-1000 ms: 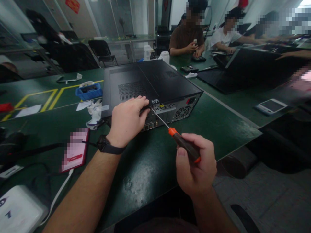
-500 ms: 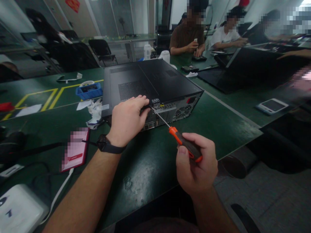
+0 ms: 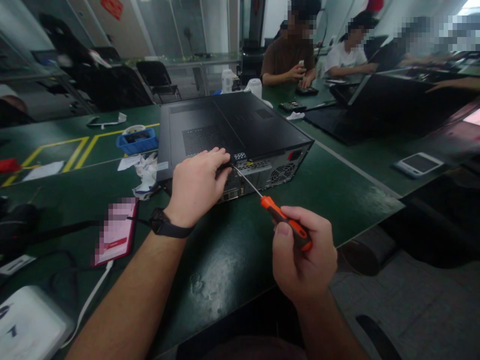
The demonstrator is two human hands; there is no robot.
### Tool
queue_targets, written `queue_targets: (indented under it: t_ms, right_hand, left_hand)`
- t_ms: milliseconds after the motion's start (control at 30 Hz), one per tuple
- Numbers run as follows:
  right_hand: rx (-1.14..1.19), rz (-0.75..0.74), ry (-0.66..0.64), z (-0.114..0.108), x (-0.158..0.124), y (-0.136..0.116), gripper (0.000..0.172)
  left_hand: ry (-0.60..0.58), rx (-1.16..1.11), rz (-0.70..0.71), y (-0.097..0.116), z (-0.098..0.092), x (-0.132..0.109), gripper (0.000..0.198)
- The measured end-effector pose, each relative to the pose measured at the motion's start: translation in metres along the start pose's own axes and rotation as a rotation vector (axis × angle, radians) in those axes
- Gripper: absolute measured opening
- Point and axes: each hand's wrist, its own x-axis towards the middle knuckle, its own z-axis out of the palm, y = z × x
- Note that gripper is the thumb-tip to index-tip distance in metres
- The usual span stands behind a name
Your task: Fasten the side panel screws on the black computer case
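The computer (image 3: 262,125) lies flat on the table (image 3: 240,240), back panel facing near, presumably for easy reach. The left hand (image 3: 198,187) rests at its near edge, likely steadying it, though I cannot tell whether the fingers grip; the right hand (image 3: 305,255), clamped round the screwdriver (image 3: 276,212), angles its tip there.

dim overall; whitish glare on green tabletop (image 3: 217,282); background soft, edges stretched

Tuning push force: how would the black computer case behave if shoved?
Black computer case probably stiff: flat top panel, straight edges. Likely hard to tip, lying broad and low on the table. Perhaps heavy: fan grille suggests hardware inside.
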Motion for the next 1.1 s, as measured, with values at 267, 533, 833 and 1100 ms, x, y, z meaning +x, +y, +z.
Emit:
queue_targets:
  t_ms: [267,533,833,1100]
  right_hand:
    - [0.051,0.019,-0.026,0.0,-0.001,0.004,0.028]
    - [0.009,-0.064,-0.017,0.0,0.004,0.0,0.026]
    - [0.02,0.002,-0.029,0.0,0.004,0.001,0.023]
    - [-0.01,-0.022,0.012,0.001,0.003,0.003,0.024]
  left_hand:
    - [-0.002,-0.001,0.001,0.0,0.0,0.0,0.024]
    - [0.005,0.007,0.012,0.0,0.001,0.0,0.024]
    - [0.026,0.002,0.024,-0.002,0.003,0.0,0.023]
    - [0.024,0.0,0.013,-0.001,0.002,0.0,0.023]
